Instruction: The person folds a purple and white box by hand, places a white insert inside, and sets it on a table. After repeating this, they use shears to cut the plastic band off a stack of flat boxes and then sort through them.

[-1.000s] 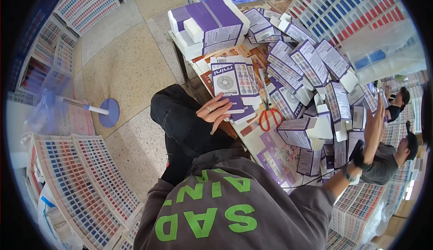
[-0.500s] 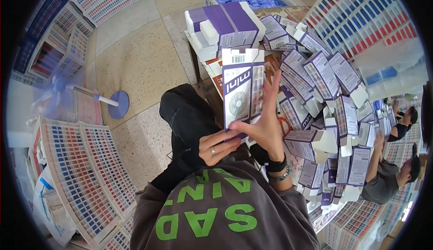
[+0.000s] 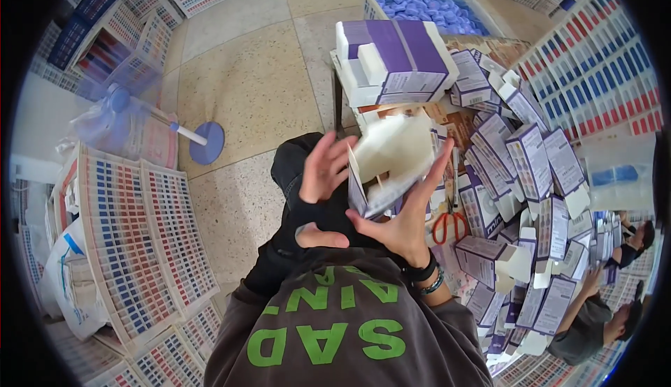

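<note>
This is looking like a packing workshop: printed cartons (image 3: 528,160) are crowding a worktable (image 3: 514,49) at centre right, trays (image 3: 140,247) of red and blue pieces are filling the lower left, a crate (image 3: 368,4) of blue parts (image 3: 433,13) is standing near the top

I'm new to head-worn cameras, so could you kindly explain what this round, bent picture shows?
Of course. There is no machine here: these are a person's two bare hands. The camera sits on the person's head and looks down, and its fisheye lens bends straight edges toward the rim. Picture left is the person's left.

The right hand holds an open carton between thumb and fingers, showing its pale inside. The left hand is spread open beside it; whether its fingertips touch it, I cannot tell.

On the table lie red-handled scissors, a heap of purple-and-white cartons and a large purple-and-white bundle.
</note>
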A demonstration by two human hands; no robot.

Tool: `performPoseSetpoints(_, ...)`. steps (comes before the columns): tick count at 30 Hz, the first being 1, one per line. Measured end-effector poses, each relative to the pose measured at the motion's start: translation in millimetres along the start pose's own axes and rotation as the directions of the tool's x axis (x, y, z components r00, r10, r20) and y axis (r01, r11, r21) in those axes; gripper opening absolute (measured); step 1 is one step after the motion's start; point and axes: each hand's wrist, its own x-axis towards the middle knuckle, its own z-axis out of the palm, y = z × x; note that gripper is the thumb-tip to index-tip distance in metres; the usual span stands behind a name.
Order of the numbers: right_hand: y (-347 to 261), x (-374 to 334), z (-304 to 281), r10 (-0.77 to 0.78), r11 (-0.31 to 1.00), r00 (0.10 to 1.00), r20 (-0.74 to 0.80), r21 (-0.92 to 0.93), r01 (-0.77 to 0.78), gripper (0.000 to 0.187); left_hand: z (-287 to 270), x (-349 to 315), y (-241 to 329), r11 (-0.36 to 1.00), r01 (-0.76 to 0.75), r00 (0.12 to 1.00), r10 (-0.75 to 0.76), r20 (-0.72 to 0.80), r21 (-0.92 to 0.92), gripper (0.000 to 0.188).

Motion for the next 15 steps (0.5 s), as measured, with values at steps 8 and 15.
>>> performPoseSetpoints(8,23.8,-5.5,3.6,0.007,0.973,0.979,0.202,0.224,-0.053,0.116,-56.6,18.2,-56.4,0.960,0.070,0.937,-0.156,0.312,0.271,0.092)
performPoseSetpoints(15,37.3,20.5,3.8,0.044,0.757,0.972,0.230,0.627,-0.183,0.059,-47.6,29.8,-82.4,0.771,-0.594,0.773,0.466,0.431,0.230,0.068)
